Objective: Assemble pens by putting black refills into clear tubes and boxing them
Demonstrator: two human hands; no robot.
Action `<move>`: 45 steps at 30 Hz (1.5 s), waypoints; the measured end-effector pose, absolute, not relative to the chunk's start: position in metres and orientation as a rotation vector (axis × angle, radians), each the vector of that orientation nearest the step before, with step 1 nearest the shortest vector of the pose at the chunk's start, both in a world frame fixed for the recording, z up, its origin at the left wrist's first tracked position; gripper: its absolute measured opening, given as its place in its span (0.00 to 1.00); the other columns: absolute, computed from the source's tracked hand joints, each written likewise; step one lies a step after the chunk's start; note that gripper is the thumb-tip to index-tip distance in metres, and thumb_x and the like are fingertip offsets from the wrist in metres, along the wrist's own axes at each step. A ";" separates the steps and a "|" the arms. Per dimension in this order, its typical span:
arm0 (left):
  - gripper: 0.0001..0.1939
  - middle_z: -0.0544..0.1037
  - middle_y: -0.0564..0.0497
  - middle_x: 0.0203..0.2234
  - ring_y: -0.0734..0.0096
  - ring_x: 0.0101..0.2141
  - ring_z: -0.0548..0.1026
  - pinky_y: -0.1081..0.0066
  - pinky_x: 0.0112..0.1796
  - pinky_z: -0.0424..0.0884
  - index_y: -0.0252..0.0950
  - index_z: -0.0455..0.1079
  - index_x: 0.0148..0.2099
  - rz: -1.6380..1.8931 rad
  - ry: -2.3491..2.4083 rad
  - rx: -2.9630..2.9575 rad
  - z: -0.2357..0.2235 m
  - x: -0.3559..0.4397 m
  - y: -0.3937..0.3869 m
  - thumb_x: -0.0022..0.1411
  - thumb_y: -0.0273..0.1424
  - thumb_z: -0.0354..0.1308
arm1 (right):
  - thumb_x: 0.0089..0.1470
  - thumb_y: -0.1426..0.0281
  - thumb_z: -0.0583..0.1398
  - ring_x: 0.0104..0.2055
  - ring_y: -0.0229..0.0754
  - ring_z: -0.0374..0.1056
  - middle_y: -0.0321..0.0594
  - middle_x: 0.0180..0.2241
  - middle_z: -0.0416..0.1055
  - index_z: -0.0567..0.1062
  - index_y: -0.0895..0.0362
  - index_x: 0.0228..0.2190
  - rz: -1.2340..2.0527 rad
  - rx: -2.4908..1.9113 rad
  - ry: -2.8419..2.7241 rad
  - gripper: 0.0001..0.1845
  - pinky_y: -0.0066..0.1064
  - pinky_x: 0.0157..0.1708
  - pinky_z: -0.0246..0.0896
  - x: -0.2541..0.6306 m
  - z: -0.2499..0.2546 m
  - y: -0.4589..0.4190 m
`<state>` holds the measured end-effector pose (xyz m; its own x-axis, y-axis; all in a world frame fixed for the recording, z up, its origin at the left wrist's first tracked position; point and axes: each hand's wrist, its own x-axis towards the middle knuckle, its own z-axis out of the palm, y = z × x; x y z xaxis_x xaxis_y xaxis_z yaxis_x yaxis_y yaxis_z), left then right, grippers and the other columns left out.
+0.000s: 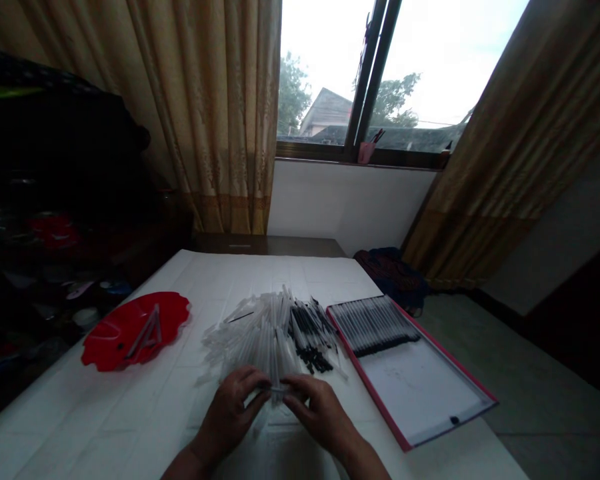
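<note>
The left hand point(233, 410) and right hand point(320, 413) pinch a clear tube point(279, 388) before a big loose heap of tubes point(265, 340), while only one neat row of tubes point(373, 325) lies in the red-edged tray point(367, 382).

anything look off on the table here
The clear plastic tubes lie in a jumbled heap on the white table, with black-tipped ones tangled at its right, unlike the neat rows in the pink-framed tray. A few more sit crossed in the red dish.

Left hand point(233, 408) and right hand point(320, 412) curl inward, nearly meeting at centre
</note>
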<state>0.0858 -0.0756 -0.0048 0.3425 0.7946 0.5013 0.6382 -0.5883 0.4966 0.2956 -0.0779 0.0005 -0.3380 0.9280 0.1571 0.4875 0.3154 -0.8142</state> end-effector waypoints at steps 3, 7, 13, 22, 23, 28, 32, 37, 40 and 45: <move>0.15 0.75 0.45 0.43 0.61 0.45 0.74 0.62 0.45 0.72 0.40 0.66 0.50 1.177 1.531 2.430 -0.019 0.085 -0.087 0.62 0.36 0.54 | 0.56 0.69 0.55 0.34 0.42 0.70 0.42 0.33 0.75 0.78 0.56 0.37 0.822 -1.272 -1.989 0.11 0.28 0.34 0.61 0.301 -0.006 -0.080; 0.12 0.77 0.49 0.33 0.62 0.36 0.76 0.65 0.38 0.73 0.40 0.68 0.41 1.040 1.683 2.486 -0.037 0.085 -0.107 0.59 0.41 0.57 | 0.57 0.71 0.52 0.35 0.42 0.70 0.42 0.32 0.75 0.75 0.57 0.37 0.813 -1.363 -1.900 0.12 0.29 0.35 0.61 0.318 -0.019 -0.087; 0.06 0.78 0.50 0.35 0.62 0.37 0.75 0.65 0.39 0.70 0.42 0.72 0.39 0.599 1.766 2.390 -0.033 0.095 -0.118 0.58 0.32 0.57 | 0.57 0.68 0.55 0.39 0.44 0.71 0.43 0.36 0.76 0.77 0.56 0.37 0.884 -1.283 -1.866 0.12 0.29 0.39 0.63 0.333 -0.028 -0.096; 0.13 0.82 0.54 0.34 0.69 0.35 0.80 0.75 0.36 0.74 0.44 0.73 0.42 0.911 1.671 1.877 -0.027 0.082 -0.106 0.61 0.40 0.50 | 0.57 0.65 0.55 0.33 0.43 0.72 0.43 0.30 0.76 0.80 0.57 0.35 0.920 -1.280 -1.903 0.14 0.29 0.34 0.63 0.325 -0.018 -0.101; 0.13 0.82 0.55 0.33 0.69 0.34 0.80 0.76 0.36 0.74 0.44 0.73 0.41 0.923 1.654 1.856 -0.027 0.082 -0.105 0.61 0.41 0.50 | 0.57 0.65 0.55 0.33 0.43 0.72 0.43 0.30 0.76 0.80 0.57 0.35 0.915 -1.279 -1.897 0.14 0.29 0.34 0.63 0.323 -0.017 -0.101; 0.13 0.82 0.54 0.32 0.69 0.34 0.80 0.75 0.36 0.75 0.43 0.73 0.39 1.019 1.617 1.889 -0.025 0.086 -0.102 0.61 0.43 0.52 | 0.57 0.66 0.55 0.33 0.42 0.72 0.43 0.30 0.76 0.80 0.56 0.36 0.891 -1.273 -1.903 0.14 0.28 0.34 0.63 0.319 -0.011 -0.099; 0.15 0.82 0.54 0.33 0.68 0.34 0.80 0.75 0.35 0.76 0.43 0.73 0.39 1.058 1.608 1.957 -0.026 0.085 -0.100 0.62 0.45 0.50 | 0.57 0.66 0.55 0.33 0.42 0.72 0.42 0.30 0.76 0.79 0.55 0.36 0.867 -1.263 -1.920 0.13 0.28 0.33 0.62 0.320 -0.008 -0.097; 0.16 0.82 0.53 0.34 0.69 0.35 0.80 0.74 0.36 0.76 0.43 0.73 0.40 1.069 1.599 2.038 -0.027 0.083 -0.100 0.63 0.46 0.49 | 0.57 0.67 0.55 0.32 0.41 0.72 0.41 0.29 0.76 0.79 0.55 0.35 0.814 -1.289 -1.947 0.13 0.27 0.33 0.62 0.320 -0.007 -0.095; 0.16 0.82 0.52 0.34 0.68 0.35 0.80 0.73 0.37 0.76 0.43 0.73 0.41 1.078 1.581 2.100 -0.026 0.084 -0.100 0.64 0.45 0.48 | 0.57 0.67 0.55 0.32 0.41 0.72 0.41 0.29 0.76 0.79 0.55 0.36 0.795 -1.328 -1.991 0.13 0.27 0.32 0.61 0.320 -0.001 -0.092; 0.13 0.80 0.51 0.35 0.68 0.36 0.79 0.71 0.38 0.76 0.43 0.72 0.42 1.038 1.452 2.253 -0.024 0.088 -0.096 0.66 0.39 0.47 | 0.56 0.69 0.56 0.31 0.40 0.71 0.40 0.30 0.75 0.79 0.54 0.37 0.757 -1.369 -2.125 0.12 0.27 0.32 0.60 0.323 0.011 -0.087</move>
